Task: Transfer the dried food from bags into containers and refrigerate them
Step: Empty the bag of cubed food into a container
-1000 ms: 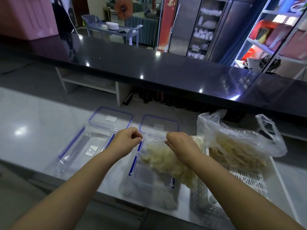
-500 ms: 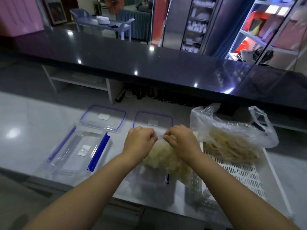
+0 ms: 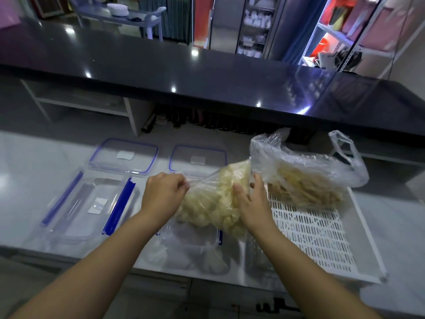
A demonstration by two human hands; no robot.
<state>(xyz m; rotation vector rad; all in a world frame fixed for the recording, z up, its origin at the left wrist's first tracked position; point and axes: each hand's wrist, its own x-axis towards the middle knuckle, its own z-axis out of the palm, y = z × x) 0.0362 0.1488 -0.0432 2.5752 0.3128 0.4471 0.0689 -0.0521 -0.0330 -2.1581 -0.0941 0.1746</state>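
Head view, left hand (image 3: 164, 192): clamped in a pinch on the mouth edge of the clear bag (image 3: 207, 192), pulling the film taut toward itself.
Head view, right hand (image 3: 253, 201): thumb on the near face of the bag and fingers on its far side, so it seems to clasp the bag, though the film blurs the contact.
Clear bag: held between the two hands, tilted over the open container (image 3: 190, 240) that sits just below both wrists.
Doing it well: I would keep the pinched mouth low and inside the container rim, lift the right-hand end slowly, and let the pieces slide instead of dumping them. The film is slack, so a wide mouth likely spills over the rim.
Dried food (image 3: 220, 203): pale yellow, lumpy, crinkled pieces that look light and brittle.
Bag film: thin, glossy and creased, with no stiffness.
Containers: clear hard plastic, rectangular with rounded corners. The second container (image 3: 92, 203) lies left of the left hand with blue clasps folded out.
Lids (image 3: 197, 157): flat, blue-edged, beyond the hands.
Second bag (image 3: 299, 178): right of the right hand, holding darker strips, resting on the white tray (image 3: 317, 238), which is slotted and rigid.
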